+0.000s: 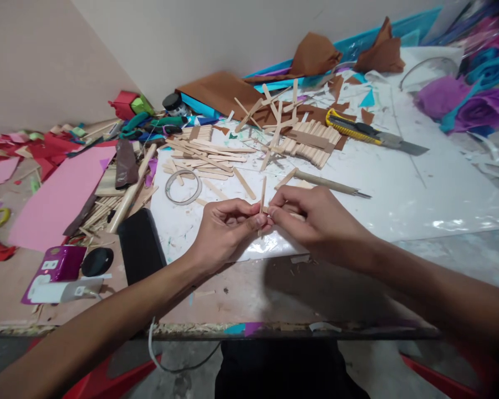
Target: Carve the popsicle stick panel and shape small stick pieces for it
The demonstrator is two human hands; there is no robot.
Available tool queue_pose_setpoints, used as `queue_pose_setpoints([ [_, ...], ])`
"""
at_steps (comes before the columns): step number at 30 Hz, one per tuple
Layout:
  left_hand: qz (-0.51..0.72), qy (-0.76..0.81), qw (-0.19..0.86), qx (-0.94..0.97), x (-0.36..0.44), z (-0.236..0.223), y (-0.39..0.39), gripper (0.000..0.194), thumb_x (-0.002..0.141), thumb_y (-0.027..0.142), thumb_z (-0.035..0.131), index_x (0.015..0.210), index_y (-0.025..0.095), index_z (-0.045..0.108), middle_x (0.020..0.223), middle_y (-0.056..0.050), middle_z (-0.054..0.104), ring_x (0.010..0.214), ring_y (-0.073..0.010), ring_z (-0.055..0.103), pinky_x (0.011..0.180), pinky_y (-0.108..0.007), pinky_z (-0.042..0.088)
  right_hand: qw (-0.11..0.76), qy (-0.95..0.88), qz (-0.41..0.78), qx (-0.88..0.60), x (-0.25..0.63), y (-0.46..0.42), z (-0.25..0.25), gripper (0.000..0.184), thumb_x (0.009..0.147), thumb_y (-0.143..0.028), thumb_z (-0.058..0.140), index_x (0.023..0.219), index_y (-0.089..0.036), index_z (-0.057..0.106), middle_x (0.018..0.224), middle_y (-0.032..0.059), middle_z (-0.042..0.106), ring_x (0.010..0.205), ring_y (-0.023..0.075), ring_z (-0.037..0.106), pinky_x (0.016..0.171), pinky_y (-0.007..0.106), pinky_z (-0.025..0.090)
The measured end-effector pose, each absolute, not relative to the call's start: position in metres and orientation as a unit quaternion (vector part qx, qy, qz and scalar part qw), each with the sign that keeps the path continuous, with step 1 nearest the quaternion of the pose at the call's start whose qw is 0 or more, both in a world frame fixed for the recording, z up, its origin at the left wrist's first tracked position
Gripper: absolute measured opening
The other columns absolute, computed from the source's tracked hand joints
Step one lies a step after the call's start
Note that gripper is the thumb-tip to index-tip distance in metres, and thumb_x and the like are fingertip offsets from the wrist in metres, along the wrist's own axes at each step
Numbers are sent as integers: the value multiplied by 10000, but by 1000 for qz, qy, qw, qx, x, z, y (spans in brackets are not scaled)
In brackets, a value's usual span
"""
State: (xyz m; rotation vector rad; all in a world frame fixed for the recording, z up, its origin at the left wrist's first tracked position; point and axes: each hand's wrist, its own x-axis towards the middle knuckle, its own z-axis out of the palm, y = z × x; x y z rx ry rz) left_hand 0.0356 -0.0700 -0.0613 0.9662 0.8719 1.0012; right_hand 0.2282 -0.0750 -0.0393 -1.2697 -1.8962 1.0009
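Observation:
Between my two hands, above the front of the white sheet, is a thin wooden craft stick (263, 191) standing nearly upright. My left hand (230, 224) pinches it low down between thumb and fingers. My right hand (301, 213) is closed on a second craft stick (266, 210) that meets the first one crosswise; most of it is hidden by the fingers. Just beyond lie loose craft sticks (210, 158), a ring of tape (183, 187) and a wooden-handled carving tool (330, 183). Farther back are crossed sticks (278, 124) joined together and a bundle of sticks (311, 143).
A yellow box cutter (357, 130) with its blade out lies at the back right. To the left are a black phone (140, 246), a purple socket block (60, 266), and pink paper (62, 199). Brown sheets (220, 91) and purple paper flowers (482, 105) line the back.

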Motion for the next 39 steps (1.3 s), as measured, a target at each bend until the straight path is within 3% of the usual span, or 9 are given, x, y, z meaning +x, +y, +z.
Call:
queue_pose_setpoints([
  [2,451,373,689,428,35,-62,-70,126,746,171,912,774,177,789,787,-13,802,743,-131,774,780,-243,670,319,-653,482,-490,227,-74,-36,176,929,-236,560,777,-180,627,509,-35,518,445,94,390,481,263,278],
  [4,453,363,696,423,35,-62,-70,109,762,142,896,784,173,794,783,-13,803,746,-123,775,768,-215,665,310,-642,491,-500,225,-75,-34,179,927,-232,551,774,-178,626,498,-42,492,438,91,371,477,258,265],
  [10,459,354,705,409,37,-61,-68,114,751,126,900,742,146,788,746,-2,786,667,-80,739,740,-179,660,249,-792,226,-510,223,-79,-36,204,939,-287,526,855,-148,651,555,4,497,519,124,355,554,301,213],
  [17,451,362,703,414,36,-61,-71,110,757,119,895,762,152,790,754,-17,795,707,-104,763,745,-185,661,302,-609,532,-505,222,-74,-30,177,911,-257,564,763,-185,629,481,-53,462,430,96,329,492,269,258],
  [23,465,360,695,414,36,-62,-67,108,760,128,894,760,155,790,761,3,785,681,-73,734,722,-162,651,246,-781,230,-526,220,-79,-38,201,949,-262,507,864,-150,652,584,26,554,520,136,379,556,303,234],
  [26,469,354,692,419,35,-64,-67,100,771,112,883,777,160,796,775,10,784,694,-61,730,744,-148,644,187,-832,163,-497,221,-81,-41,276,984,-280,445,959,-116,666,605,63,582,519,154,361,556,319,207],
  [29,472,347,697,414,34,-66,-67,102,775,121,883,782,166,792,803,4,792,734,-78,748,767,-173,651,239,-791,231,-513,221,-79,-39,228,968,-283,502,910,-140,671,601,46,605,530,150,425,553,296,273],
  [34,451,316,739,388,32,-66,-62,167,719,154,930,793,165,781,793,-39,804,760,-146,786,789,-250,664,324,-668,486,-462,228,-70,-30,164,947,-268,585,859,-165,677,779,44,750,664,150,642,605,256,432],
  [39,436,347,738,380,33,-63,-63,346,689,141,943,998,152,787,827,-51,799,743,-152,779,782,-281,663,337,-722,380,-470,249,-67,-25,188,957,-313,603,855,-176,682,625,-21,599,559,112,489,544,250,359],
])
